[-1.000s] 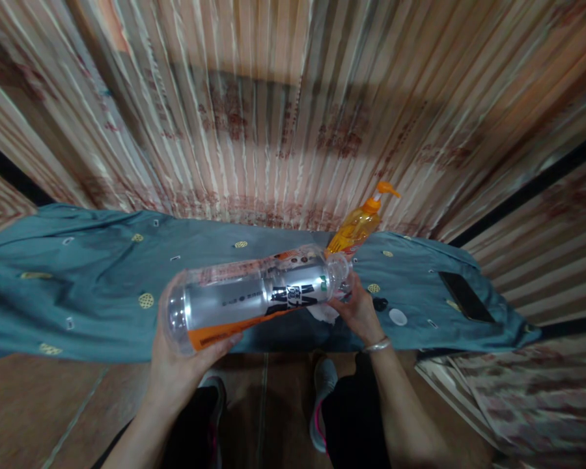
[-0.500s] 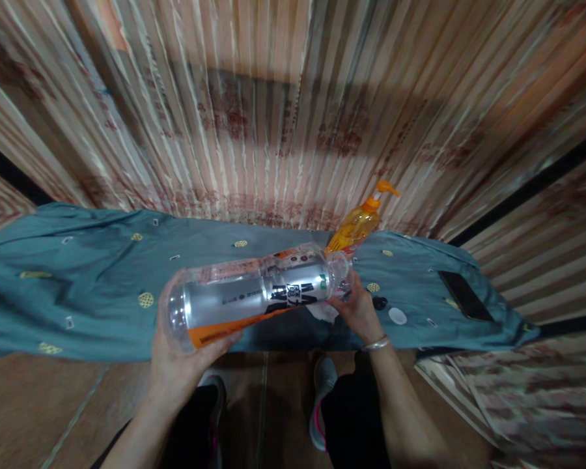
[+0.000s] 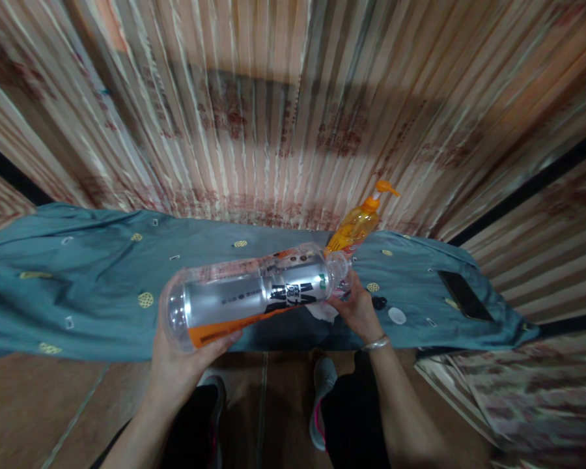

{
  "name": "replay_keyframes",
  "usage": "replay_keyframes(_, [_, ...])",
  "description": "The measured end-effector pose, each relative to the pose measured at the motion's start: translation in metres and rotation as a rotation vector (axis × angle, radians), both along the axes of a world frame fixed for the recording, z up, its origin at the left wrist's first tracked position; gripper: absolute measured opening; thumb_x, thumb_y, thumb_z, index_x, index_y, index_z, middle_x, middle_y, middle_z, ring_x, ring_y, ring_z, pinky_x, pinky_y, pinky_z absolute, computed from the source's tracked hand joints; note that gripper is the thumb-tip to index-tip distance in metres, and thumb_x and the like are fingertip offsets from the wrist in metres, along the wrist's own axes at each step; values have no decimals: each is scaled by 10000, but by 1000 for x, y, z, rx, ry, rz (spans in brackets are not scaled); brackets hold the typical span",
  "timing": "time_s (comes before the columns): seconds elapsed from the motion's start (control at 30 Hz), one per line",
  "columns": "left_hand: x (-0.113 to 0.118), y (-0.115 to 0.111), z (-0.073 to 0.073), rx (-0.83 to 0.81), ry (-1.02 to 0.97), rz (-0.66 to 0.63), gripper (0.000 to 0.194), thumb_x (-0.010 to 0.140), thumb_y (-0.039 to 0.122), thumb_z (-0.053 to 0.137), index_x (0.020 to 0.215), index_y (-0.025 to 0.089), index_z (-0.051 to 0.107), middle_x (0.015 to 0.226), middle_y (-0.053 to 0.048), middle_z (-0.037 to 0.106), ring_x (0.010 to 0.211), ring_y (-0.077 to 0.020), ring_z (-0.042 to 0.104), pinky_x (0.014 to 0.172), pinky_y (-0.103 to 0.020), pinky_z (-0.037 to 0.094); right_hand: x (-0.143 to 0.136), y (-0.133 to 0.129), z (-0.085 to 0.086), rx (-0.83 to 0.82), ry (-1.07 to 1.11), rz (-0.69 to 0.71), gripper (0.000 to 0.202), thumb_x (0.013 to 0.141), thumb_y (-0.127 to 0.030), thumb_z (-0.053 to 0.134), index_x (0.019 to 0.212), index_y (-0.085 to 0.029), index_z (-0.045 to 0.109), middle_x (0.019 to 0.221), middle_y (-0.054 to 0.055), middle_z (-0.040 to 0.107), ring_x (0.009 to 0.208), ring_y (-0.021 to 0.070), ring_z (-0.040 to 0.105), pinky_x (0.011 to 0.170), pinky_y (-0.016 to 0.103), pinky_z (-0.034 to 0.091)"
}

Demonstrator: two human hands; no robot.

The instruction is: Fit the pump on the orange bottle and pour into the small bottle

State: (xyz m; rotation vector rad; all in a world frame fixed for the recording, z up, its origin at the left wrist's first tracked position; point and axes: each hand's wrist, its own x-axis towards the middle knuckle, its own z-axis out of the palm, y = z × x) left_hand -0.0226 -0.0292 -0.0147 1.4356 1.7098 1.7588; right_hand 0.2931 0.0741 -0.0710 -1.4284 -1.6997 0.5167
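Observation:
A large clear plastic bottle [image 3: 239,293] with a silver and orange label lies almost level across the view, its neck pointing right and slightly up. My left hand [image 3: 183,361] is closed around its base end, thumb along the underside. By the bottle's neck [image 3: 339,266], my right hand [image 3: 359,309] has its fingers closed on a small clear object [image 3: 342,286] just below the mouth. The neck and the fingers hide most of that object, so its kind cannot be made out. No cap shows on the neck. A silver bracelet [image 3: 376,343] circles my right wrist.
Beyond the neck, an orange pump bottle [image 3: 354,227] stands on the teal cloth [image 3: 97,280]. A white tissue [image 3: 323,311], a small black item [image 3: 379,303], a white disc [image 3: 397,316] and a dark phone [image 3: 463,295] lie on it. A striped curtain [image 3: 268,130] hangs behind.
The large bottle has rolled very slightly, its label lettering a little shifted. Both hands keep nearly the same place and grip.

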Motion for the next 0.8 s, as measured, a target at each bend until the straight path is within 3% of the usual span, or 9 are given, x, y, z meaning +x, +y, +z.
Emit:
replay_keyframes(0.27, [4, 0, 1, -13, -117, 7, 962, 551, 389, 994, 1440, 292, 639, 1497, -126, 676, 1402, -441, 642, 1213, -621, 515, -1, 0, 1, -9, 3, -11, 637, 832, -655, 716, 1259, -191, 623, 1036, 119, 823, 863, 307, 779, 759, 419, 618])
replay_keyframes(0.53, [4, -1, 2, -9, -95, -1, 934, 576, 388, 977, 1440, 261, 645, 1503, -149, 677, 1410, -448, 636, 1231, -656, 477, 0, 0, -2, 3, 0, -13, 576, 832, -560, 754, 1262, -199, 626, 1013, 98, 822, 838, 299, 773, 738, 405, 615])
replay_keyframes(0.8, [-5, 2, -3, -24, -28, -37, 1012, 550, 495, 1014, 1454, 271, 619, 1474, -143, 709, 1350, -422, 689, 1157, -593, 567, 0, 1, -4, 8, 17, -11, 575, 820, -555, 761, 1262, -205, 644, 1013, 87, 823, 848, 297, 769, 751, 407, 616])
